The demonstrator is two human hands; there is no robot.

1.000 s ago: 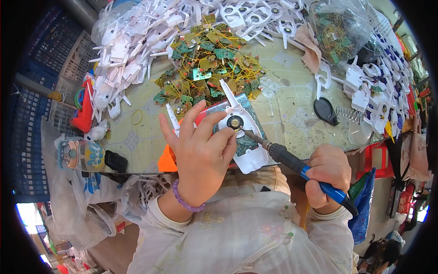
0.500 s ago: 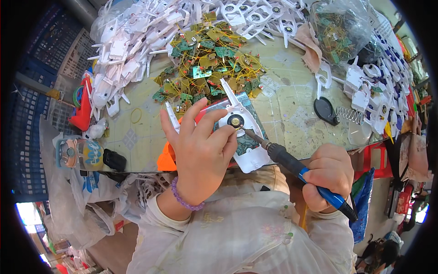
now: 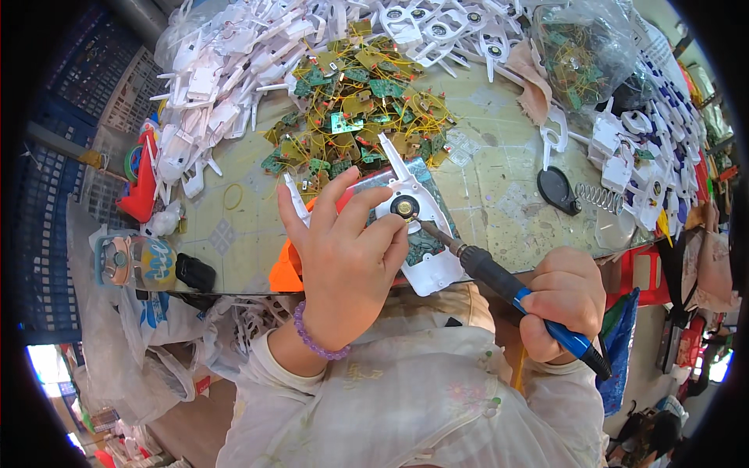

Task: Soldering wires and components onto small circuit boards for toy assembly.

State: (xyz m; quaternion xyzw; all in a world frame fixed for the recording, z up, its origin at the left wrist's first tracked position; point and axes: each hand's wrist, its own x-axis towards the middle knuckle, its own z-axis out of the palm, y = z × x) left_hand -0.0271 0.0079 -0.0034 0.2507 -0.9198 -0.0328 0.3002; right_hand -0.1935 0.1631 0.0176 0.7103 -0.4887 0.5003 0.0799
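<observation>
In my right hand [image 3: 566, 296] is a soldering iron [image 3: 499, 277] with a blue and black handle, its tip slanting up and left. That tip reaches the lower right rim of a small round black speaker [image 3: 404, 207] with a gold centre. The speaker sits in a white plastic shell [image 3: 429, 277] with a long narrow arm pointing away from me. My left hand [image 3: 343, 249], wearing a purple bead bracelet, rests over the shell's left side. Its thumb and index finger are pinched beside the speaker; what lies between them is hidden. The other fingers are raised.
Beyond the shell lies a heap of green and brown circuit boards [image 3: 359, 117] with yellow wires. White plastic parts [image 3: 211, 101] are piled at the back left, more at the right. A coiled metal stand [image 3: 599, 196], black lid [image 3: 556, 189] and orange object [image 3: 286, 271] are nearby.
Almost nothing differs. The shell and speaker have shifted very slightly to the right, while the iron's tip stays at the speaker's edge and both hands keep their grips.
</observation>
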